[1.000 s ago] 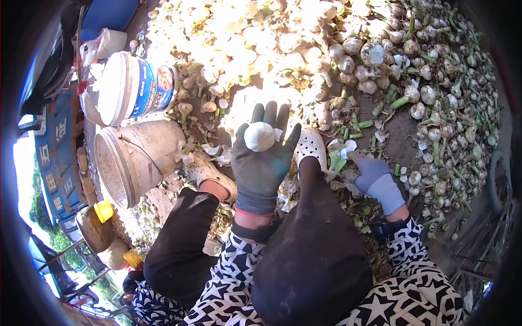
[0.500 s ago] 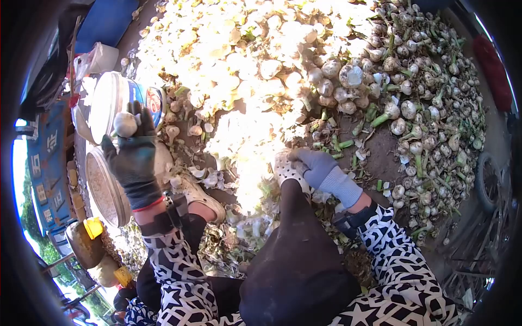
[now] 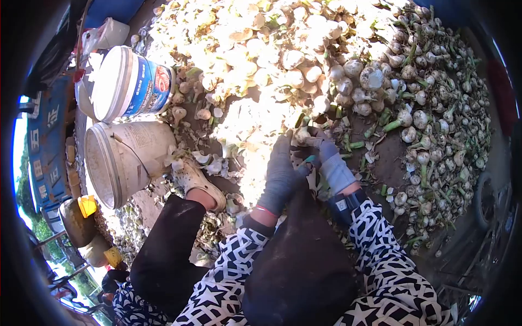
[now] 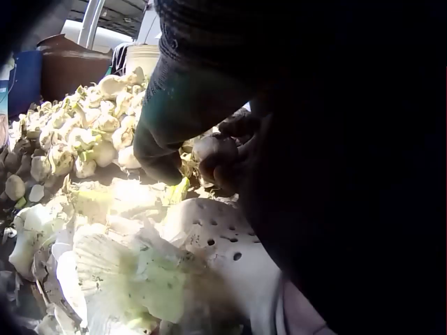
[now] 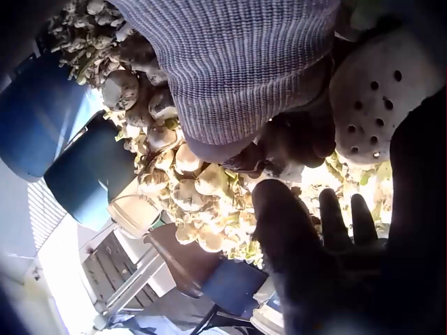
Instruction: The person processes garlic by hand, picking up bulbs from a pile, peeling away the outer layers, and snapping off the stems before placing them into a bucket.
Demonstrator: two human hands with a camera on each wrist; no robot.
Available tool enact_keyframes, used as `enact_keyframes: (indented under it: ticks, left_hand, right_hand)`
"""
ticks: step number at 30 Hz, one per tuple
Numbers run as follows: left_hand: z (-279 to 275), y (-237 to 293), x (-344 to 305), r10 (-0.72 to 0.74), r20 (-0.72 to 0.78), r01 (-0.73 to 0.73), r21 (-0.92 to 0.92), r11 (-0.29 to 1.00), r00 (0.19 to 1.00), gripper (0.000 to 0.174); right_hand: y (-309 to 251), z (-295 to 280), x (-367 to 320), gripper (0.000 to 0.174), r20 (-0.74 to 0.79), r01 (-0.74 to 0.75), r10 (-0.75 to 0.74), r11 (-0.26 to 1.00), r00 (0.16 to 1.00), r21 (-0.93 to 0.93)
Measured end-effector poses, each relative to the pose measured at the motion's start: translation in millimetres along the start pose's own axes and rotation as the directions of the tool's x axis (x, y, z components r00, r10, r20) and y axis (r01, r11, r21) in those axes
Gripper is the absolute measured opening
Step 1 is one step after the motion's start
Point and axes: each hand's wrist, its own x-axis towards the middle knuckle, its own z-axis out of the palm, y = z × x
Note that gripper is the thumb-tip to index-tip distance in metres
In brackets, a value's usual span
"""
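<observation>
Outdoors, a seated person in black-and-white patterned sleeves works at the edge of a sunlit garlic heap (image 3: 261, 49), both gloved hands meeting just past a raised knee in dark trousers (image 3: 304, 261). The right hand (image 3: 330, 163), in a grey knit glove, curls its fingers round a garlic bulb (image 3: 302, 135), held low over the ground in front of the heap. The left hand (image 3: 280, 174), in a dark glove, reaches to the same bulb with its fingers stretched out and spread; the right wrist view shows them straight, and whether they touch the bulb cannot be told.

A foot in a white perforated clog (image 3: 193, 179) rests to the left of the hands among papery garlic skins. Beyond it a white bucket (image 3: 128, 157) lies on its side, mouth turned left, and a second white bucket with a blue label (image 3: 130, 84) lies just above it. To the right, loose garlic with green stems (image 3: 435, 125) is scattered over bare earth. A blue crate (image 3: 46, 146) stands at the far left.
</observation>
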Motion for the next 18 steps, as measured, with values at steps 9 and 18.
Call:
enact_keyframes:
  ticks: [9,18]
  left_hand:
    - [-42,29,-6,0.047,-0.037,-0.056,-0.327,0.943,0.998,0.074]
    - [-75,22,-5,-0.149,0.304,0.330,-0.922,0.201,0.941,0.069]
  right_hand:
    - [-40,53,-55,0.015,0.090,0.290,-0.313,0.685,0.946,-0.669]
    - [-58,72,-77,0.011,0.214,0.367,-0.324,0.546,0.922,-0.753]
